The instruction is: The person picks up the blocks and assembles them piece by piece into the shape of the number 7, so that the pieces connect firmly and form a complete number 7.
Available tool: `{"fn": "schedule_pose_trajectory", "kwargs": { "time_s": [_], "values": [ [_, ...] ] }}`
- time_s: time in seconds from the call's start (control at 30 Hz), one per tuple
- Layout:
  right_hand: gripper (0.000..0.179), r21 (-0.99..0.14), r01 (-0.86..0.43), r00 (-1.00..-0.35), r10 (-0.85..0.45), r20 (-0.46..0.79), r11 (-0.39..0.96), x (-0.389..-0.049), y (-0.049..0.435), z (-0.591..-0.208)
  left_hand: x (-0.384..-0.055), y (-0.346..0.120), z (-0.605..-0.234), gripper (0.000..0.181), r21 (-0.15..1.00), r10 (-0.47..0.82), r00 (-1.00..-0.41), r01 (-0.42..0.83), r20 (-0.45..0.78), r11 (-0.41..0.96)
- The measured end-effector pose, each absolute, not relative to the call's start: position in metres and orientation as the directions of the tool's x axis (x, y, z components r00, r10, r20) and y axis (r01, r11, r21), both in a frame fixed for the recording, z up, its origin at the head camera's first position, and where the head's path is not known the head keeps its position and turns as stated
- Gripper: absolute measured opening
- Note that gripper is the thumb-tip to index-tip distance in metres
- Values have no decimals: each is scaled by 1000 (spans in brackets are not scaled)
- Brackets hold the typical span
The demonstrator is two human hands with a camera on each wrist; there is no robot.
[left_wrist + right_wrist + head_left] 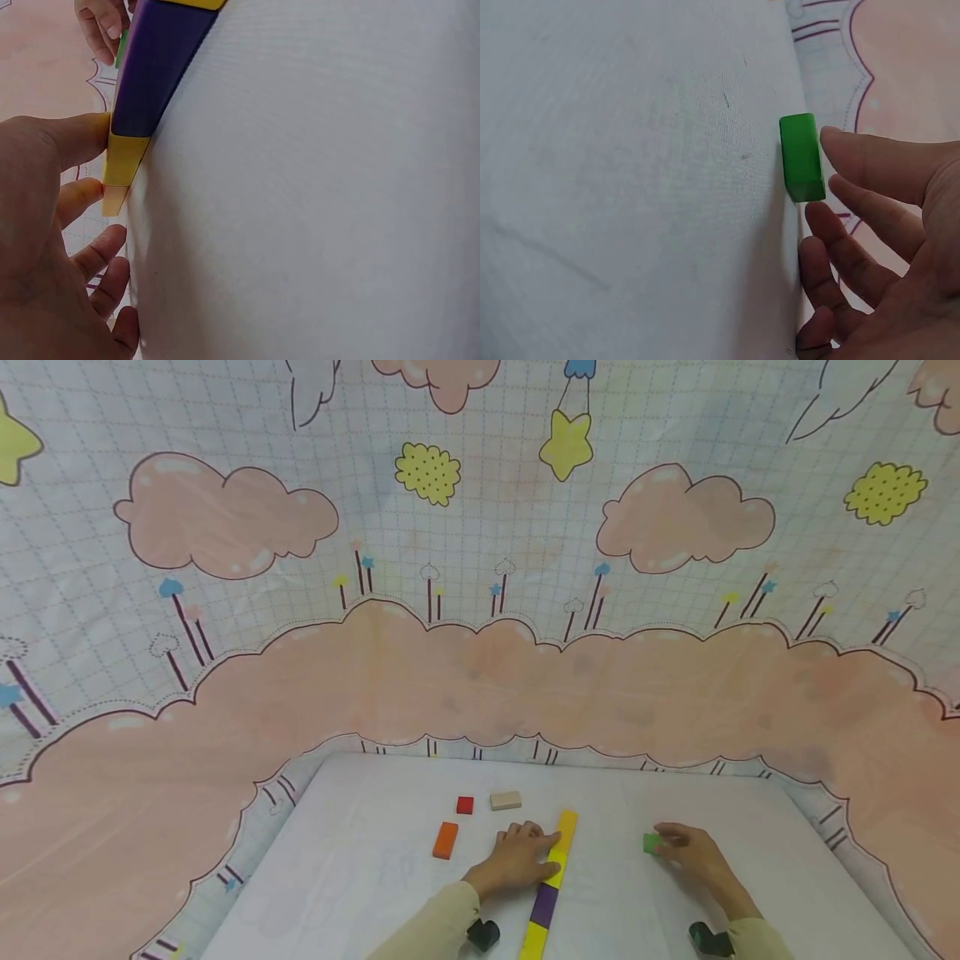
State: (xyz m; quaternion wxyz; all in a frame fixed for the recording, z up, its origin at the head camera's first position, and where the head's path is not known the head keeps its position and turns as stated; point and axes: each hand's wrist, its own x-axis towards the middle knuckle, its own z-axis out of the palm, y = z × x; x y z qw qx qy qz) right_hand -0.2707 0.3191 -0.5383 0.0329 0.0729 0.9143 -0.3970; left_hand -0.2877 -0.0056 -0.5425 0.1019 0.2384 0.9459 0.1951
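Green rectangular block [650,843] | right of yellow-purple block row [543,906] | right hand [697,856] loosely spread beside block, no firm grip evident | left hand [517,856] spread, touching row | probably light, rigid; pinch opposite sides

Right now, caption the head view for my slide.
Left hand touching a row of yellow and purple blocks, right hand at a green block.

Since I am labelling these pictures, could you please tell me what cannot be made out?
Head view: near end of the block row, cut off by the bottom edge.
Head view: part of the green block, hidden by the right hand.
Left wrist view: part of the right hand, cut off by the top edge.
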Motion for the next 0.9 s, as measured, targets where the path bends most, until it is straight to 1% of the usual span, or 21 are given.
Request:
{"fn": "schedule_pose_trajectory", "kwargs": {
  "time_s": [0.2,0.53,0.77,0.9],
  "values": [
    [47,-688,151,-988,100,-114,710,-272,318,-538,-287,-5,-541,56,421,488,-866,405,-108,812],
    [40,-664,155,-988,106,-114,731,-274,317,-543,-286,-5,-542,55,407,495,-864,422,-89,810],
    [42,-670,187,-982,112,-155,719,-275,315,-537,-286,-6,-541,55,418,492,-865,414,-96,809],
    [42,-675,183,-982,102,-159,714,-278,315,-533,-286,-6,-540,55,428,490,-866,405,-105,808]
  ]
}}
